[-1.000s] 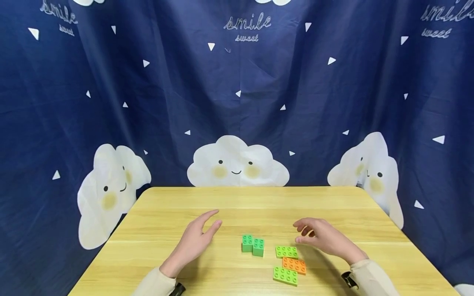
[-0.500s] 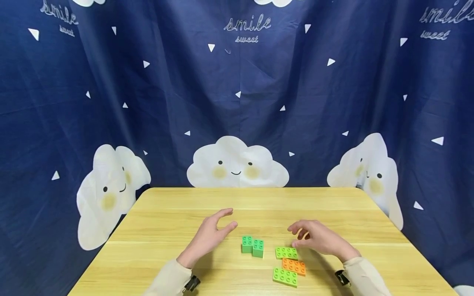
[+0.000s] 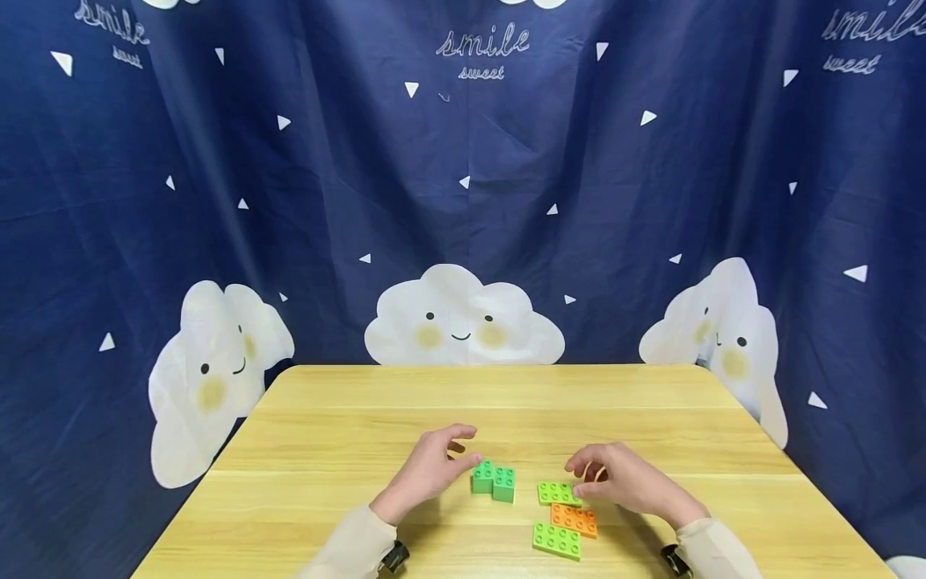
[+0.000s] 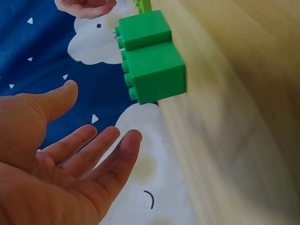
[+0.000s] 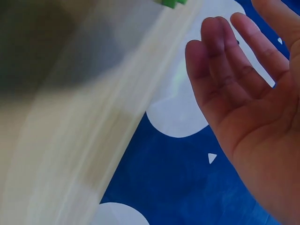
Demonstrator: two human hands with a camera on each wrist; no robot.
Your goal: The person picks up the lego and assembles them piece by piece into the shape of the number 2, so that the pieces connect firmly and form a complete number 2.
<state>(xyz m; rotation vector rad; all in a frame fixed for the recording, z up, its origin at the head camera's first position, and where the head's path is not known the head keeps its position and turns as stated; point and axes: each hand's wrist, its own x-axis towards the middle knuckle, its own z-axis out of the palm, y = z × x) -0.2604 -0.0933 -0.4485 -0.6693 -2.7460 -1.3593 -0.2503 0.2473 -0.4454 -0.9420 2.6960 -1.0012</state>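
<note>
Two green toy bricks (image 3: 503, 486) stand side by side near the middle of the table, slightly offset. My left hand (image 3: 428, 468) is just left of them, thumb tip overlapping the nearer one's corner in the head view; the left wrist view shows a gap between the fingers and the green bricks (image 4: 157, 70). To the right lie a lime brick (image 3: 555, 493), an orange brick (image 3: 574, 520) and a second lime brick (image 3: 556, 540), all flat. Over the far lime brick's right end hovers my right hand (image 3: 628, 479), fingers loosely bent, holding nothing in the right wrist view.
The wooden table (image 3: 325, 434) spreads out on all sides of the bricks. Behind it hangs a dark blue curtain (image 3: 463, 209) printed with white clouds and triangles. Each wrist carries a black strap (image 3: 394, 556) below a cream sleeve.
My left hand has moved right and nearer, up to the green bricks. The right hand has shifted a little left, then come down toward the far lime brick. The bricks have stayed put.
</note>
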